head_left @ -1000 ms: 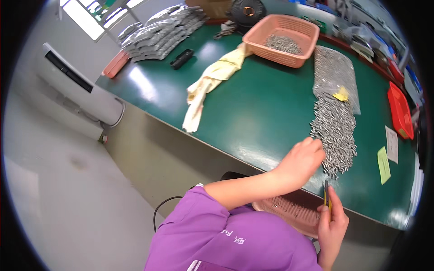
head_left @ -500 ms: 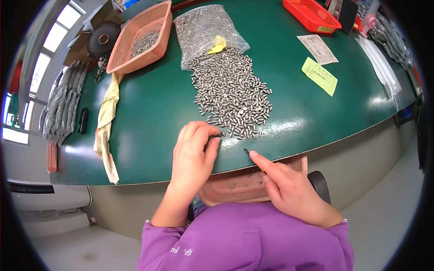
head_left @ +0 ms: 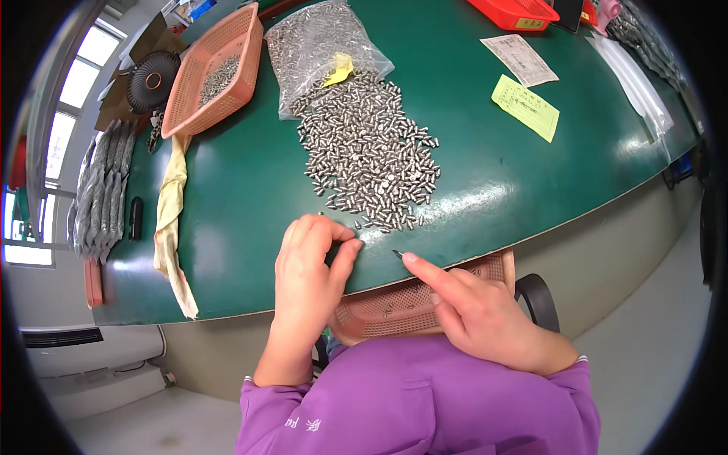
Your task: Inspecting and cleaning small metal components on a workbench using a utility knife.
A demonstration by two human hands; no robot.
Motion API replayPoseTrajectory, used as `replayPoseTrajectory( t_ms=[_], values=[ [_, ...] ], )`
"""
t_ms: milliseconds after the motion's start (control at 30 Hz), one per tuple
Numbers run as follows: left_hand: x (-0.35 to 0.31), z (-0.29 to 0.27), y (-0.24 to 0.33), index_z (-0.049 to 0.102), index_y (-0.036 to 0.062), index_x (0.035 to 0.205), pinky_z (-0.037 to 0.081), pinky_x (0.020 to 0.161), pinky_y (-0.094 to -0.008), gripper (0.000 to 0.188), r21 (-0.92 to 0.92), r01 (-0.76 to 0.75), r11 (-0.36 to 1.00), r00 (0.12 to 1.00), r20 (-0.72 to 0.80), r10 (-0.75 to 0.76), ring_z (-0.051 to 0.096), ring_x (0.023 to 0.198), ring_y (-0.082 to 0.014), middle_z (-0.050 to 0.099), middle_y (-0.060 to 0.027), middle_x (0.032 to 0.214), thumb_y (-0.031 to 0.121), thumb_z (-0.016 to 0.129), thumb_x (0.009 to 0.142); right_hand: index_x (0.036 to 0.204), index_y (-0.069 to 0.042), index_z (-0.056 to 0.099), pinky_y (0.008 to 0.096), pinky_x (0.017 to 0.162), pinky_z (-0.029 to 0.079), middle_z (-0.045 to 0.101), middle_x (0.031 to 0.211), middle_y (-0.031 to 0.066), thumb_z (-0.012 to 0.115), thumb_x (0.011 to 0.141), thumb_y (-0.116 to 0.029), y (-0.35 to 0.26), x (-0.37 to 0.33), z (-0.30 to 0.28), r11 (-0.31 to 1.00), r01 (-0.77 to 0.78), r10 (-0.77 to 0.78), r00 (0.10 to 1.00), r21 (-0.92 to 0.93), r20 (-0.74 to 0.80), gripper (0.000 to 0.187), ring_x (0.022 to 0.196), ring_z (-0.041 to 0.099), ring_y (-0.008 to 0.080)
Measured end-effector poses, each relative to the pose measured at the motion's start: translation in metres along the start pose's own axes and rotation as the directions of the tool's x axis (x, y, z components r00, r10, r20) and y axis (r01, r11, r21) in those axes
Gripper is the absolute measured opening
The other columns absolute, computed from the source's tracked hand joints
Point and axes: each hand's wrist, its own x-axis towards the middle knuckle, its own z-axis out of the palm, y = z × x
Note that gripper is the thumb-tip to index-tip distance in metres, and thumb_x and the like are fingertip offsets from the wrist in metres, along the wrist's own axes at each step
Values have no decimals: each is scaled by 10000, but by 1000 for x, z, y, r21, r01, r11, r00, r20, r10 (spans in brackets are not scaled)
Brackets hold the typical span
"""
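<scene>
A heap of small silvery metal pins point(head_left: 368, 152), each short and with a narrower end, spreads over the green table. Just in front of its near left edge, my left hand point(head_left: 309, 262) is closed, thumb and forefinger tips together; what they pinch is hidden or too small to name. My right hand point(head_left: 481, 311) is closed round a slim tool with a dark pointed tip point(head_left: 397, 253), the forefinger stretched along it. That tip hovers near the table's front edge, apart from the heap. Below the edge, a pink perforated basket point(head_left: 371, 326) holds a few metal pieces.
Behind the heap lies a clear plastic bag point(head_left: 326, 38) full of pins. A pink basket point(head_left: 241, 89), cloth strip point(head_left: 171, 205) and grey packets point(head_left: 102, 189) are left. Paper slips point(head_left: 527, 110), a red tray point(head_left: 519, 19) and plastic sleeves point(head_left: 633, 87) are right.
My left hand has drawn back slightly from the heap, its thumb and forefinger tips now together. The right hand still holds the tool close to the front edge. The whole view has shifted slightly.
</scene>
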Motion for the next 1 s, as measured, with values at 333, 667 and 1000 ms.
replayPoseTrajectory(
  t_ms=[333,667,1000],
  values=[
    [-16,-3,6,646,39,878,488,735,-396,188,-35,-76,996,997,20,77,591,852,-296,622,-89,906,-6,781,754,1466,-97,483,391,506,544,606,810,91,651,862,-72,1,7,15,988,149,-151,985,-30,-87,628,595,637,267],
    [-19,-2,5,651,51,829,487,705,-385,180,-82,-29,996,999,11,30,597,823,-279,626,-79,863,2,799,740,1472,-66,472,420,525,555,619,820,135,633,889,-102,-8,13,15,988,151,-151,989,-39,10,605,607,665,304],
    [-16,-2,0,658,50,794,489,684,-375,168,-111,-55,992,998,22,58,601,807,-268,625,-69,832,0,806,731,1471,-53,473,420,509,551,609,805,138,623,882,-78,-9,15,18,986,164,-164,986,-23,-20,608,587,655,302]
  ],
)
